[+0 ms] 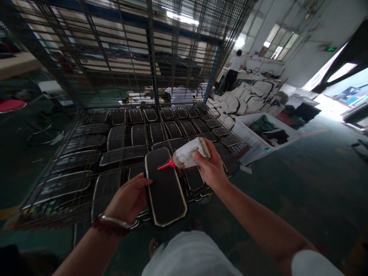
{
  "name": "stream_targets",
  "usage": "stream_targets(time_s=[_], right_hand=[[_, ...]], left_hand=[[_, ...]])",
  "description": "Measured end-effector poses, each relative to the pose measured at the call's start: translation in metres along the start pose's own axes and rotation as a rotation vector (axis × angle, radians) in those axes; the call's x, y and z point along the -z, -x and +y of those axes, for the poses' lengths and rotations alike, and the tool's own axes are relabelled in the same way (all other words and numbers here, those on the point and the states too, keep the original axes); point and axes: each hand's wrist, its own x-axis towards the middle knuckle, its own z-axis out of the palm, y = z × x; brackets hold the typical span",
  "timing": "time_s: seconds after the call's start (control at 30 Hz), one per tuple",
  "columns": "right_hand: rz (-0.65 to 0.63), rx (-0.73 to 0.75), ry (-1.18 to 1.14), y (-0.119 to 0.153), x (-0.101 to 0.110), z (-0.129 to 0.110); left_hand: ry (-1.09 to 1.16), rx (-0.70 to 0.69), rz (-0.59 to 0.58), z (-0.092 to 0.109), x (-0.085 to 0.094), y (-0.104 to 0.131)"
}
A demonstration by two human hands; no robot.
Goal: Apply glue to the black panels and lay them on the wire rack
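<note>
My left hand (pixel 130 197) grips the left edge of a black rounded rectangular panel (pixel 165 191), thumb on its face and fingers underneath. A pale yellowish line runs along the panel's rim. In my right hand (pixel 212 165) is a white glue bottle (pixel 188 153), tipped over with its red nozzle (pixel 166 165) pointing down and left. The nozzle tip is over the upper part of the panel; whether it touches cannot be made out. Many similar black panels (pixel 123 155) with pale rims lie in rows on a wire rack shelf behind.
Raised wire shelves (pixel 120 50) slant above the laid-out panels. To the right stands a white bin (pixel 253 147) holding dark and green cloth. Beyond it are piled white pieces (pixel 244 97) and a person (pixel 236 67) at a table. A red stool (pixel 13 105) is at left.
</note>
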Motion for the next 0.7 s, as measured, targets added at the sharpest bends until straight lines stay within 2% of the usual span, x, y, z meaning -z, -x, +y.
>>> stream_targets(time_s=[0.1, 0.17, 0.23, 0.37, 0.43, 0.5, 0.53, 0.6, 0.7], right_hand=[[-0.124, -0.055, -0.061, 0.013, 0.001, -0.004], [-0.222, -0.128, -0.096, 0.016, 0.002, -0.015], [-0.257, -0.159, -0.091, 0.013, 0.002, -0.028], [-0.170, 0.017, -0.054, 0.005, -0.003, -0.043], [-0.164, 0.127, -0.044, 0.008, -0.008, -0.043], [-0.181, 0.146, -0.059, 0.016, -0.014, -0.038], [-0.180, 0.094, -0.091, 0.020, -0.017, -0.034], [-0.127, -0.108, -0.216, 0.027, -0.021, -0.026], [0.135, -0.398, -0.534, 0.029, -0.014, -0.019]], left_hand=[[-0.025, -0.013, -0.016, 0.009, 0.013, -0.003], [-0.040, -0.010, -0.036, 0.015, 0.022, -0.004], [-0.045, 0.003, -0.072, 0.022, 0.029, -0.004], [-0.073, 0.037, -0.159, 0.033, 0.036, -0.001], [-0.084, 0.047, -0.198, 0.038, 0.038, 0.000], [-0.089, 0.051, -0.219, 0.044, 0.041, -0.003], [-0.089, 0.051, -0.216, 0.046, 0.042, -0.005], [-0.075, 0.052, -0.185, 0.052, 0.046, -0.013], [-0.034, 0.043, -0.114, 0.057, 0.052, -0.030]])
